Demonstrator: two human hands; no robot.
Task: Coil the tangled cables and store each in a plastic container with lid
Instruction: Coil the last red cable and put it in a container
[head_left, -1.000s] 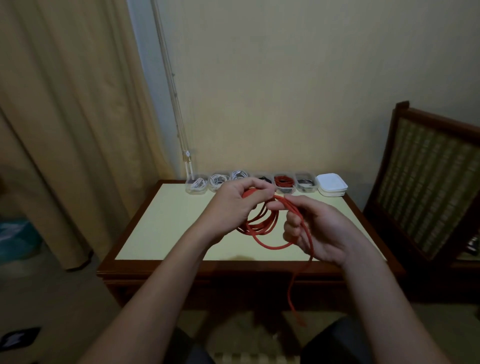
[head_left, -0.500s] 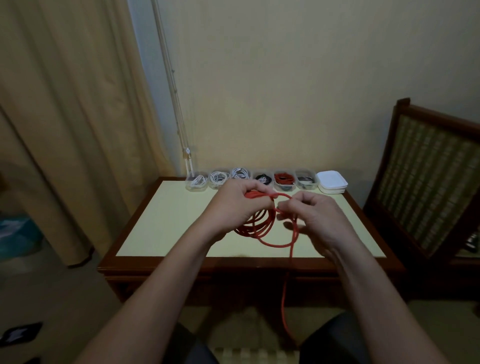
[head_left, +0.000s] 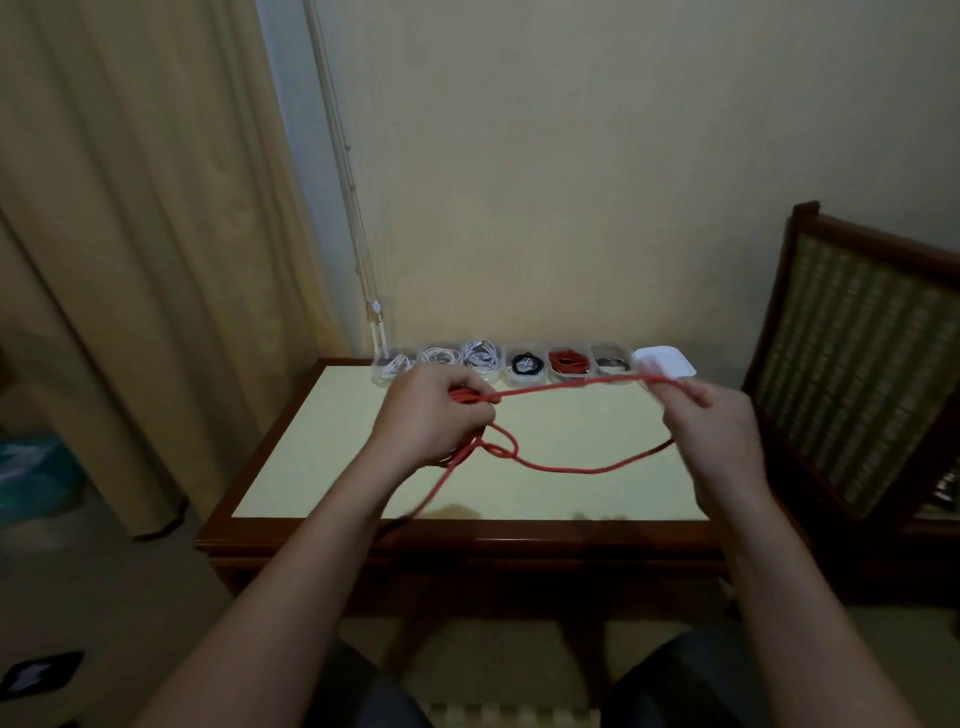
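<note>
The hands are well apart above the table (head_left: 597, 499). The left hand (head_left: 434, 418) is curled round a small bundle of turns of the red cable (head_left: 566, 385). The right hand (head_left: 714, 431) pinches the same cable out to the right, so 1 strand runs fairly straight between them. That hand is blurred, so which fingers do the pinching is hard to tell. Below the strand a second length sags toward the tabletop, with a small loop (head_left: 503, 448) crossing itself just beside the left hand. A tail drops from the left hand over the table's near edge.

The step in hand seems to be drawing out a length for the next turn — and that crossed loop is the thing to mind. Pulling harder would likely cinch it into a knot. It is better to ease the tension, pick the loop open, then bring the right hand to the left and lay the turn flat against the others at a matching size. The left grip needs to be firm enough that the held turns do not spring apart.

Along the table's far edge stand 6 clear containers (head_left: 524, 364), each seemingly holding a cable, with a stack of white lids (head_left: 670, 361) at their right end — so the finished coil must be small enough for such a box.
</note>
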